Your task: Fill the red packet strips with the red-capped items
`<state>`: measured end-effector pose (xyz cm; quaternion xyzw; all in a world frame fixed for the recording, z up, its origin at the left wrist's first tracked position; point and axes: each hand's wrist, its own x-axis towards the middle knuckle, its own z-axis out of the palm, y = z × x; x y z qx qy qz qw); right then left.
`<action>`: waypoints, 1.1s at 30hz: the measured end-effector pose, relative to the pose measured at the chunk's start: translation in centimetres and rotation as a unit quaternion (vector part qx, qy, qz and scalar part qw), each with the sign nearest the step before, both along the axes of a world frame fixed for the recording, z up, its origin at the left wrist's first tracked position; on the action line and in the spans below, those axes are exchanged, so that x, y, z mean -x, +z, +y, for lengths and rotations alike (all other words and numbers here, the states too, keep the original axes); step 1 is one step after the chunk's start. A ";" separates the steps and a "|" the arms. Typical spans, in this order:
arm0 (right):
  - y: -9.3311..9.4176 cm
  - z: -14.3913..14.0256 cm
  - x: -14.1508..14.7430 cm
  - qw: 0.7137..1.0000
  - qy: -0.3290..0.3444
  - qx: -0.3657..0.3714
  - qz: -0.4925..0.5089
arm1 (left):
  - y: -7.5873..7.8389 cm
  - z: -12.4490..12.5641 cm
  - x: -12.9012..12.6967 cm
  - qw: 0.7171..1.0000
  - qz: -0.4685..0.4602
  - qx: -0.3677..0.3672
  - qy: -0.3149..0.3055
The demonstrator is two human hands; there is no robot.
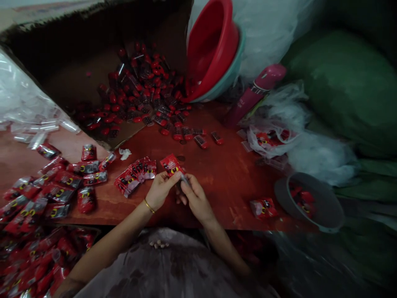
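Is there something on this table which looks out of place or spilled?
Yes, slightly. A crumpled white scrap lies on the red table near the cardboard box; it looks like litter beside the packets. Some small red-ended pieces also lie loose outside the box's opening, perhaps spilled.

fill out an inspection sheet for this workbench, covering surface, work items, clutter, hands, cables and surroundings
Surface: reddish tabletop, blotchy in colour.
Work items: red packet in hand; fanned packets to its left; plump packets heaped farther left; red-capped containers spilling from a cardboard box.
Clutter: crumpled white scrap, pink bottle, clear plastic bag, gray bowl with red items inside.
Hands: left hand pinches the packet; right hand is at its lower end, grip partly hidden.
Cables: nothing seen.
Surroundings: red basin leaning against a pale blue basin; large green shape at right, blurred.
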<state>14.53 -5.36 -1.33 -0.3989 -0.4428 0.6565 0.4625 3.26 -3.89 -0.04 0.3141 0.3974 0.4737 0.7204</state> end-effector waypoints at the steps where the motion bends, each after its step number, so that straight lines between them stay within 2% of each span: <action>1: 0.2 0.1 -0.1 1.000 0.004 -0.008 -0.009 | 0.1 0.1 0.0 1.000 0.002 0.000 0.005; 4: 0.5 0.5 -0.3 1.000 0.017 -0.008 -0.016 | 0.4 0.5 0.1 1.000 0.015 0.014 0.024; 8: 0.5 0.6 -0.5 0.998 0.017 -0.030 -0.055 | 0.8 0.7 0.4 0.995 0.019 0.005 0.095; 13: -0.2 1.0 0.4 0.995 -0.020 -0.026 -0.092 | 0.7 0.0 0.4 0.996 -0.053 0.051 0.053; 15: -0.3 2.0 0.7 0.987 -0.016 -0.072 -0.145 | 0.6 -0.4 1.1 0.993 -0.075 0.071 0.063; 17: -0.1 3.8 0.5 0.953 -0.023 -0.166 -0.251 | 0.6 -0.7 2.7 0.990 -0.082 0.093 0.074; 19: 0.2 6.8 -0.5 0.883 -0.057 -0.257 -0.388 | 0.7 -1.0 5.6 0.984 -0.078 0.124 0.102; 21: 0.1 10.3 -2.3 0.796 -0.139 -0.287 -0.514 | 1.0 -1.2 9.5 0.968 -0.064 0.148 0.190; 23: -0.7 13.4 -4.1 0.736 -0.177 -0.247 -0.605 | 1.3 -1.4 13.8 0.926 -0.056 0.131 0.348; 24: -1.3 14.4 -4.9 0.721 -0.168 -0.222 -0.634 | 1.5 -1.5 15.9 0.904 -0.064 0.112 0.407; 26: -2.7 15.2 -6.1 0.714 -0.123 -0.214 -0.656 | 1.8 -1.7 19.1 0.853 -0.088 0.099 0.505; 28: -3.7 14.1 -6.6 0.716 -0.075 -0.245 -0.650 | 1.8 -2.1 20.6 0.831 -0.106 0.093 0.537; 29: -4.1 13.1 -6.7 0.717 -0.053 -0.268 -0.642 | 1.8 -2.2 20.6 0.836 -0.107 0.091 0.530; 31: -4.4 10.6 -6.7 0.716 -0.024 -0.309 -0.626 | 1.6 -2.1 19.1 0.872 -0.076 0.081 0.477; 33: -4.5 8.2 -6.4 0.710 -0.029 -0.334 -0.619 | 1.0 -1.6 16.4 0.916 0.031 0.064 0.395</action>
